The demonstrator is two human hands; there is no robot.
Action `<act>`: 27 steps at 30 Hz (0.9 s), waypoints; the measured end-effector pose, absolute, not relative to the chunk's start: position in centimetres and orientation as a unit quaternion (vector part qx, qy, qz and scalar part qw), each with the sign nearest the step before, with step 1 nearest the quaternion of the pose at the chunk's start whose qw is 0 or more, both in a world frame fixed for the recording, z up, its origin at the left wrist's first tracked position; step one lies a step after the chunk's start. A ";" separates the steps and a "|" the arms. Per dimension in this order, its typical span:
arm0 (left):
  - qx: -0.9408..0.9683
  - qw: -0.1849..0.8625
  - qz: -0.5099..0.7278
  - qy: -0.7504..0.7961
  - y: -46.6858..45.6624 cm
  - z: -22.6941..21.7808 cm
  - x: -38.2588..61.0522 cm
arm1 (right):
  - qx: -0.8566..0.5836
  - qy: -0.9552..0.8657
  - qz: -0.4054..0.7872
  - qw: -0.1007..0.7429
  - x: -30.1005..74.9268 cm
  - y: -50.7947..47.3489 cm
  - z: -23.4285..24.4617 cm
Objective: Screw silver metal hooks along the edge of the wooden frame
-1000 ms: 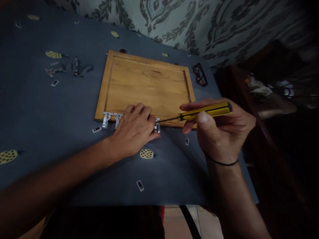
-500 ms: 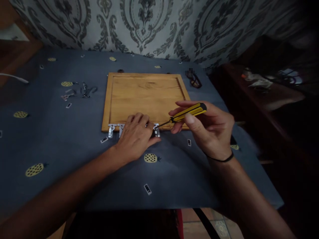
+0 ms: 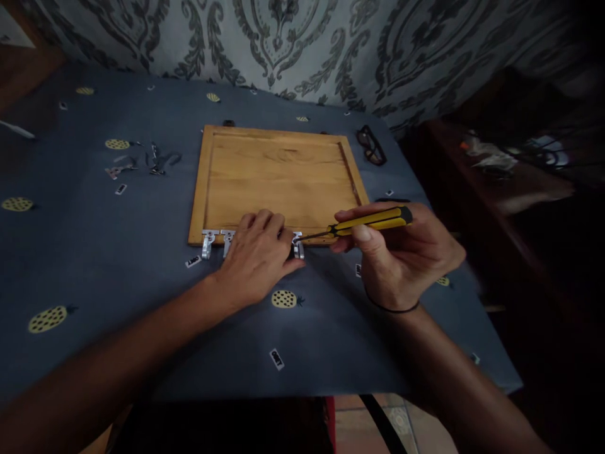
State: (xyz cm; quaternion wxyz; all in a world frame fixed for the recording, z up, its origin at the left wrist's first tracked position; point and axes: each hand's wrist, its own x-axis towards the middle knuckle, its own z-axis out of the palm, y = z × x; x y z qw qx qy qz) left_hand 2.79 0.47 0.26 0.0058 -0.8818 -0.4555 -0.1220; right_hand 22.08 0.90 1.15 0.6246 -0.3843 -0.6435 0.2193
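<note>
A wooden door panel [image 3: 278, 170] with a raised frame lies flat, metal hinges along its near edge. Two hinges show at the left end, including the outer hinge [image 3: 207, 244]; the right hinge [image 3: 298, 247] sits by my left hand's fingertips. My left hand [image 3: 258, 258] is closed over the near edge, gripping around the right hinge, its fingers on top and thumb in front; its palm hides part of the hardware. In my right hand [image 3: 397, 252] is a yellow and black screwdriver [image 3: 373, 221], pinched by the handle, its shaft slanting down left to the right hinge.
Loose metal hardware [image 3: 155, 161] lies on the blue patterned tablecloth [image 3: 118, 252] to the left. Eyeglasses [image 3: 371, 146] rest past the panel's far right corner. A dark flat object [image 3: 393, 201] is partly hidden behind my right hand. A patterned curtain [image 3: 283, 44] hangs behind.
My right hand has shifted right and slightly down, so the screwdriver lies at a flatter angle. Its tip stays at the right hinge. My left hand keeps its hold, and the view has tilted slightly.
</note>
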 end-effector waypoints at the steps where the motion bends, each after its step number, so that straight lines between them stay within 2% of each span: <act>1: -0.882 0.009 -0.125 -0.455 0.5 0.2 2.8 | -0.378 -0.638 0.216 0.635 21.9 0.9 1.1; 11: -0.880 0.006 -0.134 -0.455 0.4 -0.1 2.8 | -0.376 -0.552 0.174 0.723 21.5 1.0 2.6; 17: -0.880 0.011 -0.140 -0.453 0.4 -0.2 2.8 | -0.401 -0.593 0.188 0.673 21.6 1.2 2.1; 27: -0.881 -0.008 -0.127 -0.456 0.5 0.1 2.8 | -0.409 -0.608 0.215 0.646 21.8 1.1 1.2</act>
